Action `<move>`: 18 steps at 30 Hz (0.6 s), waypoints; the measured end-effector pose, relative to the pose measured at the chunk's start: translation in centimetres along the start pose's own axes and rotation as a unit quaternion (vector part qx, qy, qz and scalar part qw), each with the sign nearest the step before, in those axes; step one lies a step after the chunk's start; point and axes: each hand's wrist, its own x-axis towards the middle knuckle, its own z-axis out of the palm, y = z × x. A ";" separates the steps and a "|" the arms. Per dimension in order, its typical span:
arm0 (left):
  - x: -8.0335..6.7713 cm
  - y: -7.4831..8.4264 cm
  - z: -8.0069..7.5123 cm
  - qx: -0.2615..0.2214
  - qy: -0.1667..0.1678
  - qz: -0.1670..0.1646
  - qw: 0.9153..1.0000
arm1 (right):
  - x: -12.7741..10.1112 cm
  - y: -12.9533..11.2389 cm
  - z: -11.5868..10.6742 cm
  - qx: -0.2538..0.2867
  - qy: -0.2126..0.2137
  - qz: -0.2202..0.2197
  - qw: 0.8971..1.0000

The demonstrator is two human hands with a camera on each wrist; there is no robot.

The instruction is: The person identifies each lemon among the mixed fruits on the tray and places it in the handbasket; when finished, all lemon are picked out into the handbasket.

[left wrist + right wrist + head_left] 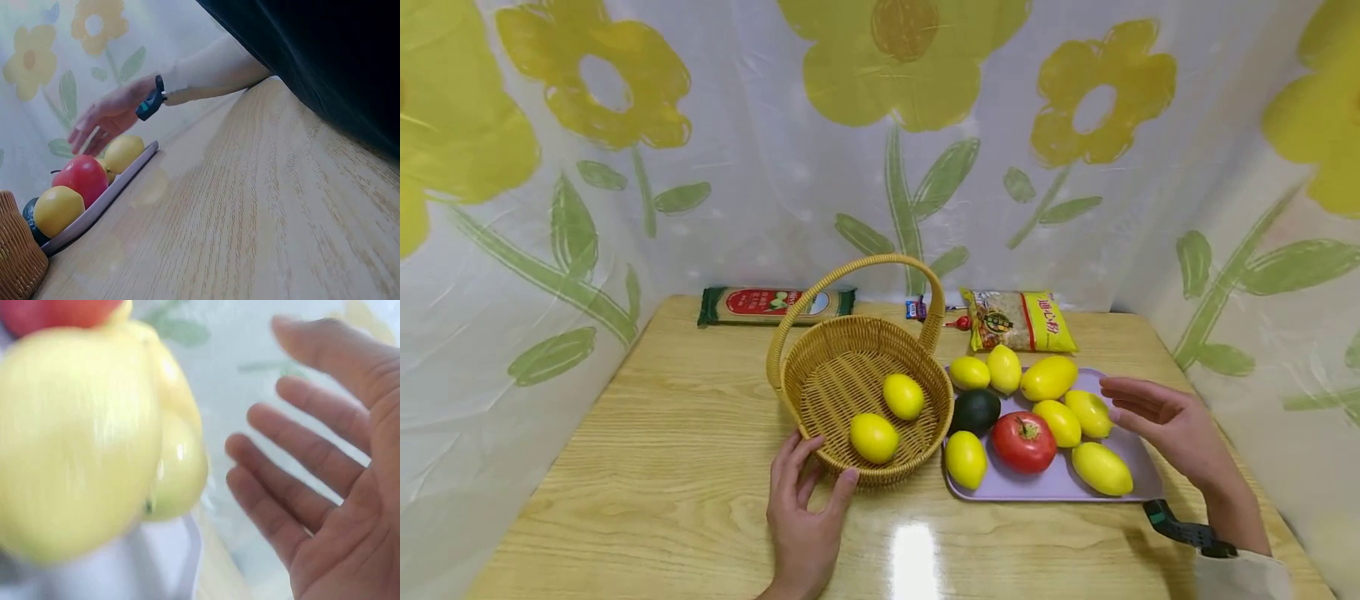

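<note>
My left hand is at the near left side of a wicker basket, its fingertips and thumb touching the rim. Two lemons, one near the front and one behind it, lie inside the basket. My right hand hovers over the right edge of a purple tray, fingers extended and holding nothing. Nearest to it is a lemon. Several other lemons, a red tomato and a dark green avocado share the tray. The right wrist view shows the open palm beside blurred yellow fruit.
The basket's tall handle arches over its opening. Along the back lie a green-ended noodle pack, a yellow food bag and small wrapped lollipops. Flower-printed curtains enclose the wooden table at the back and sides.
</note>
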 end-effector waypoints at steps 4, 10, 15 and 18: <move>0.0 0.0 0.0 -0.004 -0.001 -0.006 1.000 | -0.3 1.4 -0.4 -0.039 -0.002 0.012 0.999; -0.1 0.0 -0.2 -0.003 0.001 -0.021 1.000 | 0.1 2.3 0.5 -0.100 -0.031 0.071 0.992; -0.2 0.1 -0.2 0.000 0.004 -0.022 1.000 | 0.2 2.6 0.9 -0.110 -0.035 0.100 0.988; -0.2 0.2 -0.1 0.003 0.009 -0.021 1.000 | 0.1 1.6 0.4 -0.121 -0.021 0.088 0.989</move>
